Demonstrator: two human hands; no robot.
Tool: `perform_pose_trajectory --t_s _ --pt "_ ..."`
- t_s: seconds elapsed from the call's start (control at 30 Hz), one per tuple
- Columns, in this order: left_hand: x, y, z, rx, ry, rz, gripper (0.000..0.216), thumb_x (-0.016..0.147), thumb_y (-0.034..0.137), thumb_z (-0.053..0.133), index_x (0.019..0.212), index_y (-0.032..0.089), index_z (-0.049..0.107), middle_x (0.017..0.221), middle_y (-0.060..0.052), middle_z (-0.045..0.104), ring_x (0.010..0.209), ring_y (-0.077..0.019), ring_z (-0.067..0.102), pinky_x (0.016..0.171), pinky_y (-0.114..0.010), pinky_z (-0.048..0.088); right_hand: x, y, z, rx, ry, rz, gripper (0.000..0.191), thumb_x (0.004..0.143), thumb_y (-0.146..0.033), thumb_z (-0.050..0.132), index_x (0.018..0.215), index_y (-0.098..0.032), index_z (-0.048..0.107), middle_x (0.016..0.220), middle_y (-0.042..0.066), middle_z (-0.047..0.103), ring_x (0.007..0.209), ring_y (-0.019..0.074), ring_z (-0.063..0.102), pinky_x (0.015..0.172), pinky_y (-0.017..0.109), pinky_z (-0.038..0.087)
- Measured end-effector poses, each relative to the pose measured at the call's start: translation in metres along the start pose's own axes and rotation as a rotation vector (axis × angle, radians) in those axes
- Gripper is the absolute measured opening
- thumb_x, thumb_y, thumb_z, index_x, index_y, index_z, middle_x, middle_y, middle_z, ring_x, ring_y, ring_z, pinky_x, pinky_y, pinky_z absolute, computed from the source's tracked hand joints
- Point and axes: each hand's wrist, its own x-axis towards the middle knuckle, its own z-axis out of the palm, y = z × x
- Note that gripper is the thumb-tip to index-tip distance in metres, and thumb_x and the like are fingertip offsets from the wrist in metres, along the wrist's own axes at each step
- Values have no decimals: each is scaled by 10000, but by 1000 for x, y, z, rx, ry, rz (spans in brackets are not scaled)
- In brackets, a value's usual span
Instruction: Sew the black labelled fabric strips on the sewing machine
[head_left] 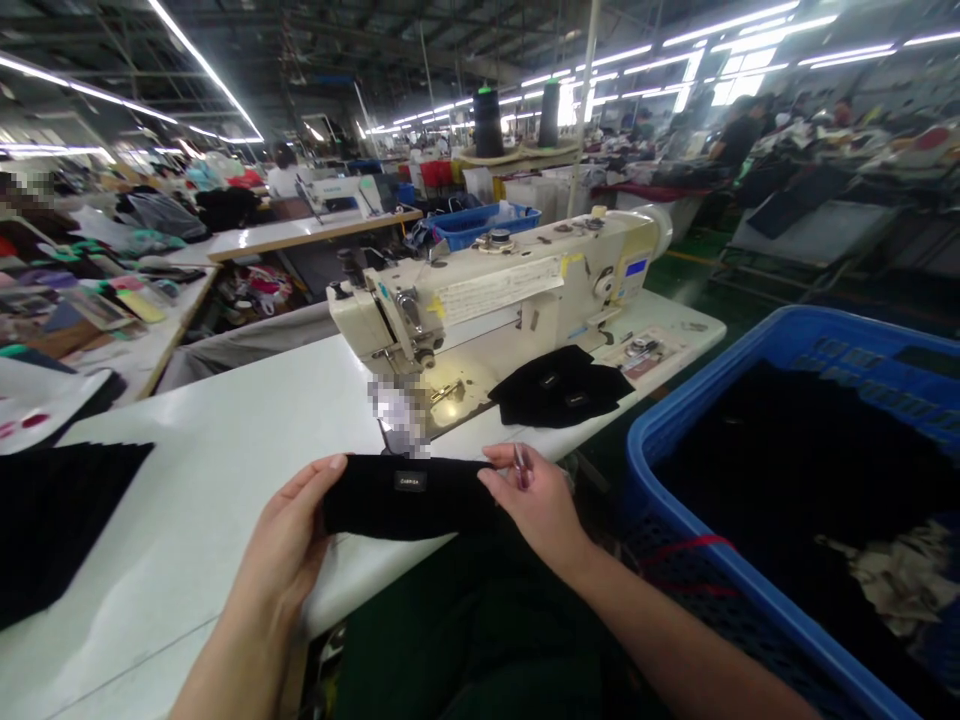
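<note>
Holding flat black fabric piece [412, 512]: both hands, stretched level between them above the counter's front edge, just in front of the machine.
Left hand [296, 515]: fingers gripping the piece's left end, thumb on the near face.
Right hand [544, 500]: fingers pinching the upper right corner; small shiny reddish object [520, 466] also held there, too small to identify.
Small dark tag [410, 482]: on the piece, near its top edge, light lettering, faces the wearer.
Cream metal sewing machine [517, 275]: on counter beyond the hands, lamp lit at needle end, blue display at right, paper strip along its arm.
Two-tagged black fabric stack [562, 385]: flat on counter, right of needle area, just below the machine arm; number of pieces unclear.
Smooth white counter [225, 430]: under machine; black fabric sheet with jagged top edge [60, 520] at far left.
Blue plastic basket [795, 345]: right of counter, black fabric heap [765, 450] inside, crumpled beige cloth [900, 580] beside it.
Behind: dark thread cones [487, 122], more workstations, people, long ceiling lights.
</note>
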Motion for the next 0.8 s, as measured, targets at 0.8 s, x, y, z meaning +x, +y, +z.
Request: perform_pose_trajectory --t_s 0.8 --pt "-2 1 47 653 -796 226 278 817 436 698 969 212 759 929 -41 741 786 -194 643 646 -285 515 -9 5 -6 -104 -253 -4 262 1008 -475 422 1034 -230 511 800 -29 581 567 108 467 511 228 365"
